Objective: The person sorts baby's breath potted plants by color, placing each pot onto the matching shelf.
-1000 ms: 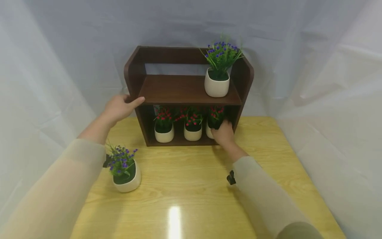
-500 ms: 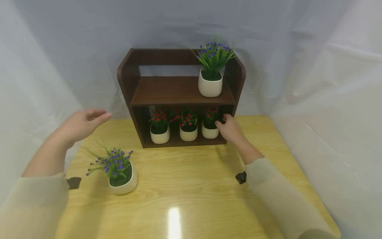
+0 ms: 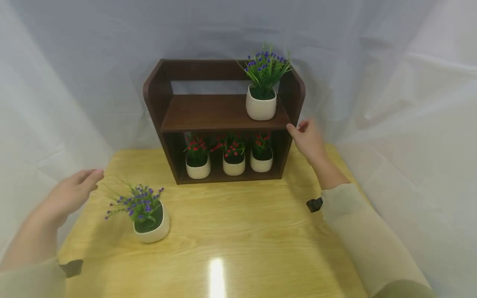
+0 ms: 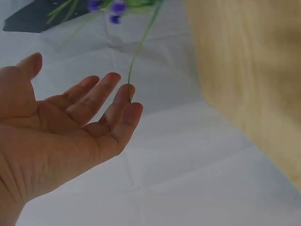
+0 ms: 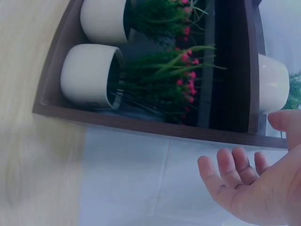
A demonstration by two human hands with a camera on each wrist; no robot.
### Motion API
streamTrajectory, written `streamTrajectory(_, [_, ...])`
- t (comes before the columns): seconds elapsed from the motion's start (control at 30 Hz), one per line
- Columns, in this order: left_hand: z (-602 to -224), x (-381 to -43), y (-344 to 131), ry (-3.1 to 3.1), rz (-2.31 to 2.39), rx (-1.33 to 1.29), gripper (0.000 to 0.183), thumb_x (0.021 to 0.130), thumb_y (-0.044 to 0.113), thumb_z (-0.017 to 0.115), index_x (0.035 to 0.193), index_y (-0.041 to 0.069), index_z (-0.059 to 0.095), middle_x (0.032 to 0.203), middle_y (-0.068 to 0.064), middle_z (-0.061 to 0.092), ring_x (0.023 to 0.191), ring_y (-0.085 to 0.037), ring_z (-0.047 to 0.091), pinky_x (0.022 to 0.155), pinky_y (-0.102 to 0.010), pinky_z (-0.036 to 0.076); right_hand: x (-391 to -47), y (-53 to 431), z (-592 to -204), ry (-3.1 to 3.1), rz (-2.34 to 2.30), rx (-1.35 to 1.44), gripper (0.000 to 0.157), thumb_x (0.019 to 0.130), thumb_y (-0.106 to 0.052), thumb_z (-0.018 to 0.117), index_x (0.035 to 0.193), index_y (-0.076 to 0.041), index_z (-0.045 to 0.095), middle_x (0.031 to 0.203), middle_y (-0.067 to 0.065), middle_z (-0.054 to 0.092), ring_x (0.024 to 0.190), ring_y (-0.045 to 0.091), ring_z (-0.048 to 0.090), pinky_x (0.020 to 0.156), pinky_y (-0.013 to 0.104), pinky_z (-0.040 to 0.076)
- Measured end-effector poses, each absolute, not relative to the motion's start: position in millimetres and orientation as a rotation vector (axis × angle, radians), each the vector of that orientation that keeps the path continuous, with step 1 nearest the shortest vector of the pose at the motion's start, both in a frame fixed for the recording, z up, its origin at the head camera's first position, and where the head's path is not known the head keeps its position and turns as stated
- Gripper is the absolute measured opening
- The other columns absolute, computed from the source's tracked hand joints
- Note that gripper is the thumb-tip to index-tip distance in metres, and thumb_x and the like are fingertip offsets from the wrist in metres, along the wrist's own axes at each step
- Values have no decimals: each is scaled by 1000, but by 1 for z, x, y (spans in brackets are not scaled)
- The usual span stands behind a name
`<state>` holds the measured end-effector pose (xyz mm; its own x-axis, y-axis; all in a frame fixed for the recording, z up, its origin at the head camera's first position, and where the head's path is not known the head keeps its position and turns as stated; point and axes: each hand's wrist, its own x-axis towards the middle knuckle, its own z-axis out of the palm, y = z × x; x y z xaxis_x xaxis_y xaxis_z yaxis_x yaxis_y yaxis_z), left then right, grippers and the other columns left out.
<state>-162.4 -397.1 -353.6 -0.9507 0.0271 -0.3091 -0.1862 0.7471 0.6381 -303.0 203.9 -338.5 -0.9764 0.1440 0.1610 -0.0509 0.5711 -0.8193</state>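
Note:
A dark brown two-tier shelf (image 3: pixel 208 111) stands on the table. On its lower tier sit white pots with red flowers: a left pot (image 3: pixel 198 170), a middle pot (image 3: pixel 234 167) and a right pot (image 3: pixel 261 163). The upper tier bears a white pot with purple flowers (image 3: pixel 261 106) at its right end. My right hand (image 3: pixel 310 138) is beside the shelf's right side, fingers loosely bent, thumb near the edge of the upper board; contact is unclear. To the left, my left hand (image 3: pixel 72 192) hovers with nothing in it, near another purple-flowered pot (image 3: pixel 153 229). A grass blade (image 4: pixel 137 54) reaches its fingertips.
The light wood table (image 3: pixel 238 223) extends in front of the shelf. White sheeting (image 3: pixel 112 54) hangs behind it and on both sides. A dark wrist-camera mount (image 3: pixel 315 204) shows at the right cuff.
My left hand has left the shelf's left side and moved left and toward me. My right hand has come away from the lower right pot and risen to the shelf's right side.

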Motion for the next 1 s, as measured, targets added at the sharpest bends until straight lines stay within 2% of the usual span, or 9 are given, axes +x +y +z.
streamTrajectory(0.17, [-392, -152, -420, 2610, 1083, -157, 82, 117, 50, 5, 166, -16, -1, 169, -46, 15, 148, -72, 27, 114, -78, 39, -316, 206, -333, -2600, 1374, -40, 71, 108, -49, 64, 154, 1, 43, 145, 27, 59, 129, 40, 62, 103, 50, 56])
streamTrajectory(0.33, [-434, -144, -440, 2558, 1066, -202, 76, 119, 39, 7, 161, -24, 3, 165, -48, 17, 146, -69, 37, 100, -49, 63, -327, 203, -335, -2640, 1430, 27, 73, 110, -46, 61, 162, 1, 39, 157, 28, 54, 142, 43, 57, 116, 57, 53])
streamTrajectory(0.47, [-465, -137, -442, 2567, 1072, -160, 68, 121, 31, 26, 161, -23, 13, 164, -45, 25, 128, -50, 68, 89, -29, 65, -331, 202, -337, -2622, 1495, 48, 71, 112, -44, 59, 163, 1, 39, 160, 27, 52, 146, 44, 55, 119, 58, 52])
streamTrajectory(0.53, [-478, -133, -439, 2584, 1079, -102, 67, 120, 27, 38, 162, -21, 17, 164, -43, 31, 119, -38, 74, 85, -24, 62, -333, 203, -338, -2607, 1511, 50, 71, 112, -44, 59, 163, 1, 40, 162, 26, 51, 149, 43, 53, 122, 58, 50])
streamTrajectory(0.6, [-489, -128, -435, 2596, 1074, -33, 72, 117, 28, 49, 163, -18, 18, 165, -40, 34, 121, -38, 74, 88, -29, 63, -335, 203, -339, -2596, 1512, 58, 69, 112, -44, 59, 162, 1, 43, 163, 25, 51, 152, 42, 51, 125, 58, 47])
streamTrajectory(0.67, [-498, -125, -428, 2590, 1076, 28, 78, 114, 28, 57, 165, -15, 16, 166, -39, 33, 129, -47, 68, 91, -35, 66, -336, 203, -340, -2586, 1546, 59, 67, 112, -45, 59, 162, -2, 45, 165, 23, 51, 154, 41, 49, 126, 58, 46])
streamTrajectory(0.8, [-506, -122, -410, 2573, 1099, 105, 94, 109, 31, 67, 168, -11, 8, 168, -42, 28, 146, -66, 44, 103, -48, 64, -338, 204, -340, -2574, 1640, 40, 68, 112, -46, 58, 165, -6, 42, 168, 20, 48, 156, 40, 47, 127, 58, 45])
streamTrajectory(0.93, [-504, -121, -389, 2536, 1139, 97, 109, 106, 32, 73, 170, -9, -5, 170, -46, 15, 150, -73, 28, 114, -71, 46, -338, 205, -341, -2579, 1655, 11, 76, 112, -50, 57, 168, -4, 37, 171, 21, 44, 159, 40, 43, 131, 56, 40])
streamTrajectory(1.0, [-501, -121, -380, 2530, 1143, 85, 115, 104, 33, 75, 168, -9, -12, 169, -48, 9, 149, -74, 25, 115, -75, 41, -339, 206, -342, -2579, 1654, 7, 77, 111, -51, 57, 168, -3, 37, 171, 21, 43, 158, 41, 45, 131, 56, 41])
